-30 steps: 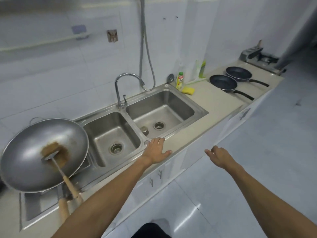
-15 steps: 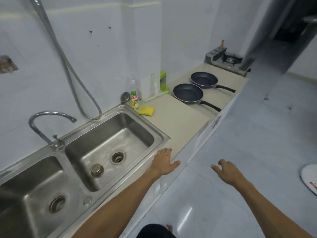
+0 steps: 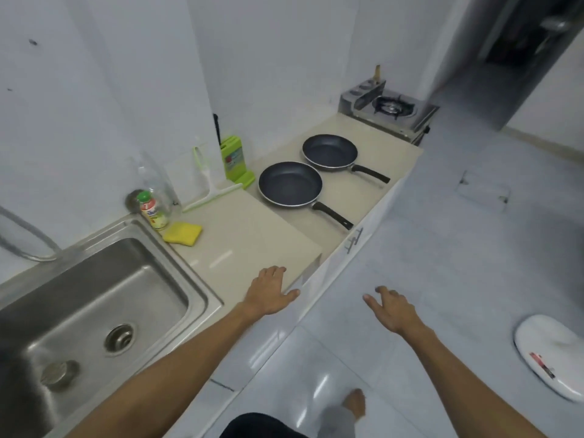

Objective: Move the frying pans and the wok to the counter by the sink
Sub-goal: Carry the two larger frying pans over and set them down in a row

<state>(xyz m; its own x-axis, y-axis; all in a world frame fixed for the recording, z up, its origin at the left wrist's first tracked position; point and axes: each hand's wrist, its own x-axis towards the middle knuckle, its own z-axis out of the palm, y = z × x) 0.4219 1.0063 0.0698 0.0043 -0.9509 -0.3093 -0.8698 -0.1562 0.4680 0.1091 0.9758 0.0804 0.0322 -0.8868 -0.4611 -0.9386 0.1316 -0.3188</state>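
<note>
both frying pans (image 3: 289,184) lie well beyond empty fingers (image 3: 274,273) — untouched.

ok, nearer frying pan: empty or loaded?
Empty. The nearer frying pan sits upright on the lower counter, dark inside bare.

Sink (image 3: 202,298) at left end of counter (image 3: 252,238). Bottle (image 3: 154,210) at counter's back edge, just right of sink's back corner; sponge (image 3: 183,233) touching or just beside bottle, toward front. Squeegee (image 3: 208,188) and knife block (image 3: 235,161) further right against wall. Two frying pans on lower counter section: near pan (image 3: 289,184), far pan (image 3: 329,152) just behind, handles toward front edge. Stove (image 3: 390,110) at far end.
</note>
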